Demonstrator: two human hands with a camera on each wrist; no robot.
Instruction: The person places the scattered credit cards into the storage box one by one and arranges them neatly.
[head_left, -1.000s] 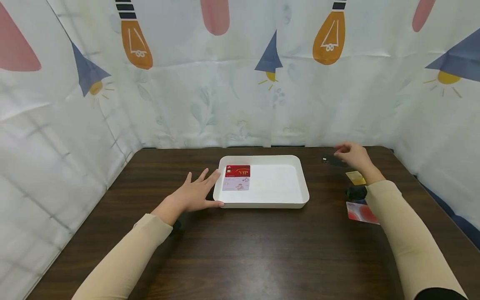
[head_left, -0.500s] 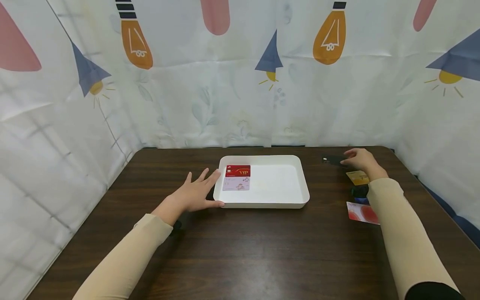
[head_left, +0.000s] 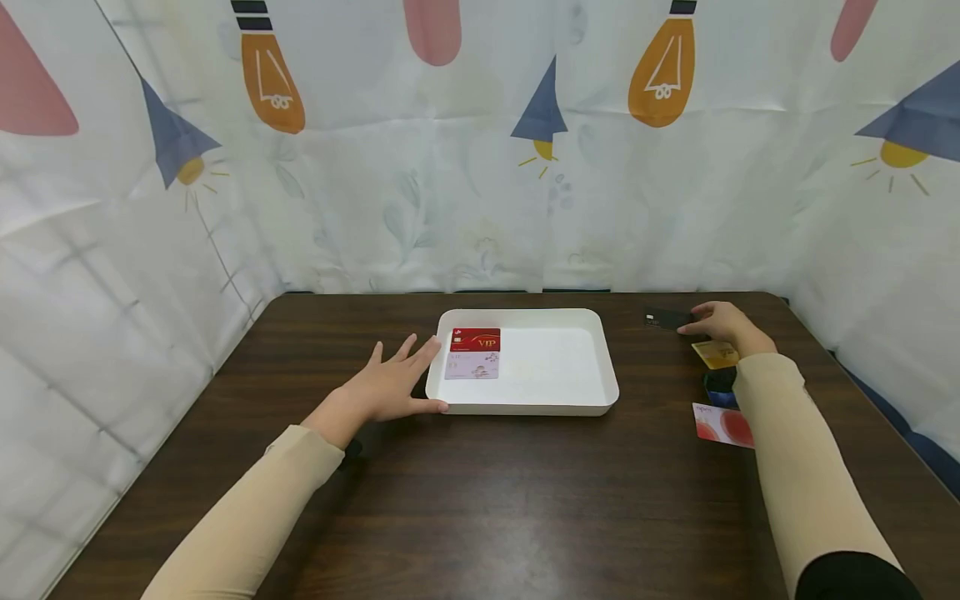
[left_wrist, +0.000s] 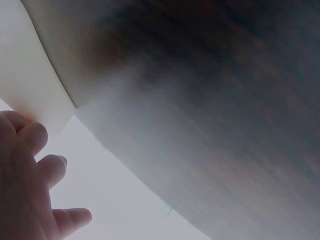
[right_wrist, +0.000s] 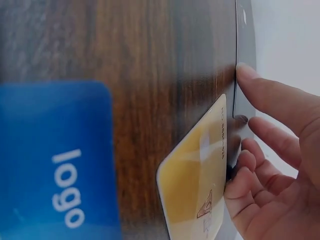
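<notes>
At the table's far right my right hand (head_left: pixel 731 325) has its thumb and fingers around the right end of a black card (head_left: pixel 663 318), which lies on the table. In the right wrist view the thumb presses on the near edge of that card, with the index finger at its end and the other fingers curled. My left hand (head_left: pixel 386 392), fingers spread, touches the left side of a white tray (head_left: pixel 555 367). Inside the tray a red VIP card (head_left: pixel 476 340) lies directly above a pale purple card (head_left: pixel 472 367), both toward the left.
Just nearer than the black card lies a gold card (head_left: pixel 716 354). A blue card (head_left: pixel 723 399) and a pink-red card (head_left: pixel 722 425) follow toward the front, partly hidden by the right sleeve (head_left: pixel 806 467). A patterned curtain (head_left: pixel 465 208) encloses the dark wooden table (head_left: pixel 525 500).
My right hand has come down and slightly right onto the black card's right end, its fingers closing in around it. The left hand and the tray keep their places.
</notes>
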